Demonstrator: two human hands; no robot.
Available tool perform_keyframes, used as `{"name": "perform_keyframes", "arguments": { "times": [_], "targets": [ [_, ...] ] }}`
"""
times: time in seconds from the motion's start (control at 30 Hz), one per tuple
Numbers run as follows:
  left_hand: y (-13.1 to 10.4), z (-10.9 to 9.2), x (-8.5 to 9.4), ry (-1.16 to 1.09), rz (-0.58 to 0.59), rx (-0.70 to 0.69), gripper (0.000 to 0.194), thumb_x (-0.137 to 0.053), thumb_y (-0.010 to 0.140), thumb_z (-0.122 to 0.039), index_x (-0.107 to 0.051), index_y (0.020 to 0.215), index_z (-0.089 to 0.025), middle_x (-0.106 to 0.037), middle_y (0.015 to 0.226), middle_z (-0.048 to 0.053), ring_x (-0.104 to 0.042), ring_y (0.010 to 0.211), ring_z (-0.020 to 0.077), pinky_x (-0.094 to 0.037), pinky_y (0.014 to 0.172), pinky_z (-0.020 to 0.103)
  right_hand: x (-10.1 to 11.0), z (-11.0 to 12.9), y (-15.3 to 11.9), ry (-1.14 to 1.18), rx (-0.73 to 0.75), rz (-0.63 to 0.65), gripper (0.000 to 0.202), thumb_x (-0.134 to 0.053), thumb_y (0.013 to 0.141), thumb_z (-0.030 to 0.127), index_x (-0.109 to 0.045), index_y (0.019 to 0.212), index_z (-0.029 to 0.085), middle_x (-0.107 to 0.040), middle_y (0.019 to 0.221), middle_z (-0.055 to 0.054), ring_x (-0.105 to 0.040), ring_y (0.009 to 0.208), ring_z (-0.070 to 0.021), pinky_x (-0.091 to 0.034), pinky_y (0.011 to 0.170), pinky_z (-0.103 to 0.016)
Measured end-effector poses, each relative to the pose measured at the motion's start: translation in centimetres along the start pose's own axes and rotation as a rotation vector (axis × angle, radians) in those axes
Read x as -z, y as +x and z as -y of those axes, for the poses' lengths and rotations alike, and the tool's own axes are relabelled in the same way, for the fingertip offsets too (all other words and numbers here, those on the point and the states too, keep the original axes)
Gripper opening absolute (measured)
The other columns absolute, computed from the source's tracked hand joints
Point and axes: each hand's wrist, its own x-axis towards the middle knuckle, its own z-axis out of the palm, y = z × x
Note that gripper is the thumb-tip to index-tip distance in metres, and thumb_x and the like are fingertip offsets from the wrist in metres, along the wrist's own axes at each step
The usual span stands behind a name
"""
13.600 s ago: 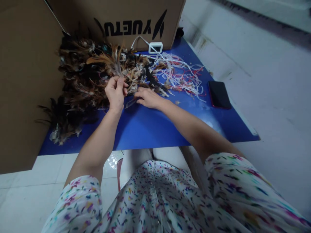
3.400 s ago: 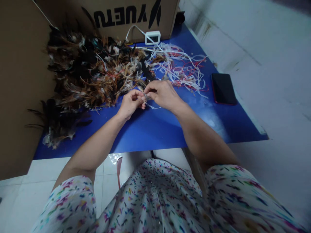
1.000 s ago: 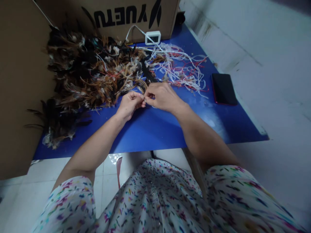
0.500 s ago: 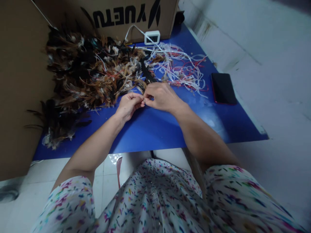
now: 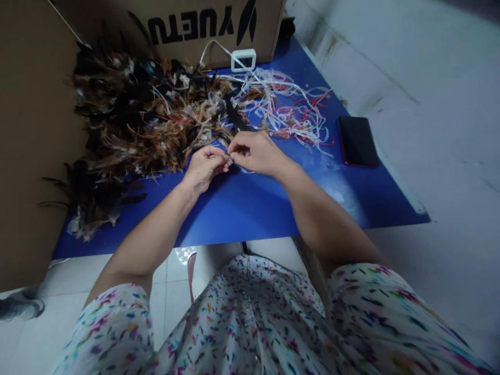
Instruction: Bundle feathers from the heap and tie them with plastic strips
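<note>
My left hand [image 5: 205,169] is closed, thumb and forefinger pinching a small pale, fluffy feather tuft [image 5: 230,161]. Against it, my right hand [image 5: 258,152] pinches at the same spot, fingertips meeting those of the left. A bit of thin white ribbon [image 5: 246,170] shows beneath the right fingers. Just beyond the hands lies a big heap of brown and black feathers [image 5: 136,125], and a long black feather [image 5: 235,114] lies behind my right hand. To the right spreads a tangle of white and red ribbons [image 5: 291,107]. The exact grip point is partly hidden by the fingers.
A blue table [image 5: 250,208] carries everything. At the back stands a cardboard box [image 5: 219,36], with a small white display device [image 5: 242,60] before it. A dark phone [image 5: 358,141] lies on the right near the wall [image 5: 437,104]. Another cardboard panel [image 5: 35,146] borders the left.
Both hands have shifted very slightly while staying together. More of the pale tuft shows between the fingertips, and a white ribbon now appears under my right hand.
</note>
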Motion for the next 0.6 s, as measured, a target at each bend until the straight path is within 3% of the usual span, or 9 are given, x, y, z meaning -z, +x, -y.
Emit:
{"name": "perform_keyframes", "arguments": {
  "times": [0.33,0.6],
  "targets": [
    [0.41,0.43,0.50,0.164,0.007,-0.200,0.031,-0.080,0.062,-0.013,-0.053,0.074,-0.019,-0.064,0.062,-0.006,-0.062,0.057,0.0080,-0.057,0.063,0.023,-0.75,-0.30,0.00,0.095,-0.094,0.011,0.019,-0.055,0.076,0.012,-0.068,0.089,0.017,-0.070,0.080,-0.001,-0.060,0.072,-0.0140,-0.043,0.070,-0.027],
    [0.68,0.87,0.63,0.301,-0.033,-0.322,0.036,-0.085,0.062,-0.016,-0.052,0.075,-0.020,-0.064,0.064,-0.006,-0.063,0.057,0.0097,-0.054,0.061,0.023,-0.68,-0.37,0.07,0.070,-0.114,0.032,0.015,-0.058,0.077,0.013,-0.068,0.088,0.016,-0.069,0.077,-0.001,-0.060,0.070,-0.0128,-0.043,0.070,-0.026]
  ]
}}
